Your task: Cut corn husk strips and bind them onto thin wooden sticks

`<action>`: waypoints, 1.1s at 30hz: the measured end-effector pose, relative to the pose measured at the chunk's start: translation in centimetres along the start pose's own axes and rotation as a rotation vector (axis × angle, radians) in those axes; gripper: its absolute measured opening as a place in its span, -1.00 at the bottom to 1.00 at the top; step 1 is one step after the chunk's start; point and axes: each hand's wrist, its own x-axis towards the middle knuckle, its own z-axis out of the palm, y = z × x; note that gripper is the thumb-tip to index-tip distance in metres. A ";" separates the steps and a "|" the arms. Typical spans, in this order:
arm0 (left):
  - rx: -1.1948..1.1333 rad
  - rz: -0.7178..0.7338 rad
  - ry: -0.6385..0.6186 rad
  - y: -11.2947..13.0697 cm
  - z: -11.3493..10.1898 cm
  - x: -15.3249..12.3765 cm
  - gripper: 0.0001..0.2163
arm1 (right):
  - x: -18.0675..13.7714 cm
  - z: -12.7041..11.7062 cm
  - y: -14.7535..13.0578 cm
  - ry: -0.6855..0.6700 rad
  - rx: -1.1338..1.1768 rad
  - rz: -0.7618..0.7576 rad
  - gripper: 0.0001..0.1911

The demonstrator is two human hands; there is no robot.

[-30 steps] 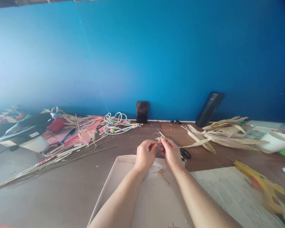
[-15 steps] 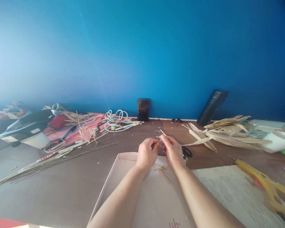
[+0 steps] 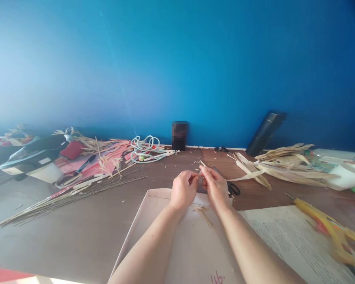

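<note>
My left hand (image 3: 183,190) and my right hand (image 3: 215,187) meet above the far edge of a shallow white cardboard tray (image 3: 142,228). Both pinch a thin pale straw strip (image 3: 201,165), whose tip sticks up between the fingertips. Small straw scraps (image 3: 205,215) lie in the tray below my hands. Black-handled scissors (image 3: 231,187) lie on the brown table just right of my right hand.
A bundle of long thin sticks (image 3: 71,195) lies at left, near pink paper (image 3: 90,167) and a coiled white cord (image 3: 144,152). Dried husks (image 3: 272,167) pile at right. A yellow glue gun (image 3: 328,230) rests on printed paper (image 3: 286,240). A black cylinder (image 3: 264,134) leans on the blue wall.
My hands stay together on the strip with only slight finger shifts. The view has moved a little; nothing on the table has been moved.
</note>
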 end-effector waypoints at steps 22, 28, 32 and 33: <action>0.010 0.044 -0.045 0.3 0.1 -0.1 -0.88 | 0.4 -0.1 0.5 0.086 0.005 -0.026 -0.65; -0.227 -0.182 -0.071 -0.1 0.4 0.1 -0.87 | 0.2 -0.1 0.1 0.035 -0.031 -0.022 -0.57; -0.429 -0.304 -0.080 0.2 0.3 0.4 -0.86 | 0.4 -0.1 0.1 0.041 -0.004 -0.022 -0.49; -0.460 -0.325 -0.077 0.3 0.3 0.5 -0.86 | 0.5 -0.1 0.2 0.042 -0.008 -0.017 -0.49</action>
